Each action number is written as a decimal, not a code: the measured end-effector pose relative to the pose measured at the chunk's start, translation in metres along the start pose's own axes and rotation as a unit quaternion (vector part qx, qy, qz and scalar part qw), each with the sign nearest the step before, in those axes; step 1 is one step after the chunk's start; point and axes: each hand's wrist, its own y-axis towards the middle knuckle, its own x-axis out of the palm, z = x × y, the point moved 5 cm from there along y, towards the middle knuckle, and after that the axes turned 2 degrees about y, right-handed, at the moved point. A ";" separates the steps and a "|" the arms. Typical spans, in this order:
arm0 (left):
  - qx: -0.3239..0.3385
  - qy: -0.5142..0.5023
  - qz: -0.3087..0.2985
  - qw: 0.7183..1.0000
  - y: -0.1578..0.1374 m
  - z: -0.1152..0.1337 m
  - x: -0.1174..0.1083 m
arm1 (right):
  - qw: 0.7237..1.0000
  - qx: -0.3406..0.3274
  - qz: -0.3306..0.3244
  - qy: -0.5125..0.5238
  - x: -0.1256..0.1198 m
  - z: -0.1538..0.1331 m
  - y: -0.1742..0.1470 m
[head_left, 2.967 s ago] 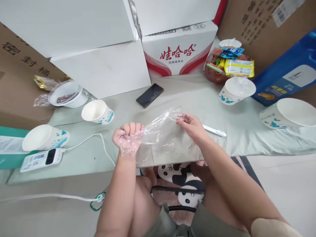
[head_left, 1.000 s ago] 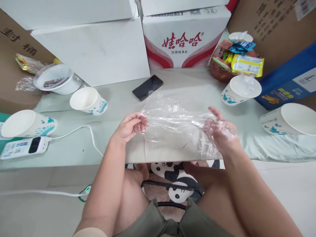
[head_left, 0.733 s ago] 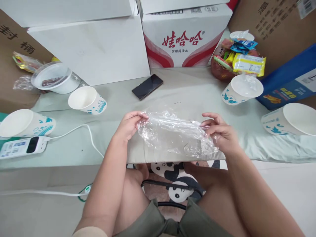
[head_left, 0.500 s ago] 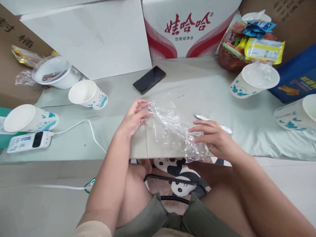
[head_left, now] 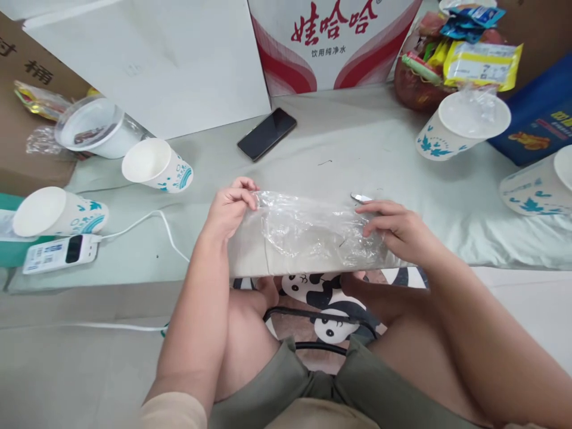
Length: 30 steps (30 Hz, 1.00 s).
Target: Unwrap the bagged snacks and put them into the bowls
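A thin, clear plastic bag (head_left: pixel 313 229), crinkled and see-through, is stretched sideways over the front of the table. My left hand (head_left: pixel 230 208) pinches its left end between thumb and fingers. At the other end, my right hand (head_left: pixel 395 229) has its fingers closed on the plastic, with the thumb partly hidden. A slim white tool with a metal tip (head_left: pixel 360 197) lies just behind my right fingers, which cover most of it.
A black phone (head_left: pixel 267 134) lies behind the bag. Paper cups stand on both sides, one cup (head_left: pixel 158 167) at left and another (head_left: pixel 460 125) at right. A white power strip (head_left: pixel 60 253) with a cable sits front left. Cardboard boxes (head_left: pixel 330 53) line the back.
The bag has gone from a slanted, bunched shape to a wider, more level spread. My right hand has moved slightly up and right, my left slightly left. The camera view has shifted a little.
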 end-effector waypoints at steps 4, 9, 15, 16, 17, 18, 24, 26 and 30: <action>0.012 0.103 -0.021 0.994 -0.005 0.000 -0.013 | 0.998 0.006 0.003 -0.064 -0.005 0.009 -0.005; -0.004 0.225 -0.095 0.970 -0.016 -0.011 -0.030 | 0.991 0.017 -0.027 -0.129 -0.009 0.008 -0.013; 0.112 0.275 -0.012 0.955 -0.031 0.010 -0.049 | 0.989 0.026 0.126 -0.079 -0.026 -0.024 0.002; 0.155 0.278 0.042 0.947 -0.034 0.019 -0.049 | 0.981 0.046 0.168 -0.084 -0.025 -0.028 0.007; 0.195 0.284 0.089 0.934 -0.038 0.028 -0.047 | 0.975 0.064 0.190 -0.093 -0.022 -0.031 0.014; 0.227 0.298 0.119 0.920 -0.041 0.035 -0.041 | 0.973 0.080 0.190 -0.106 -0.015 -0.034 0.021; 0.212 0.468 -0.154 0.844 -0.057 0.033 0.043 | 0.966 0.149 -0.055 -0.205 0.044 -0.044 0.050; 0.141 0.504 -0.233 0.820 -0.062 0.019 0.052 | 0.951 0.173 -0.111 -0.231 0.049 -0.045 0.049; 0.067 0.469 -0.233 0.849 -0.060 0.008 0.039 | 0.949 0.207 -0.173 -0.164 0.041 -0.048 0.040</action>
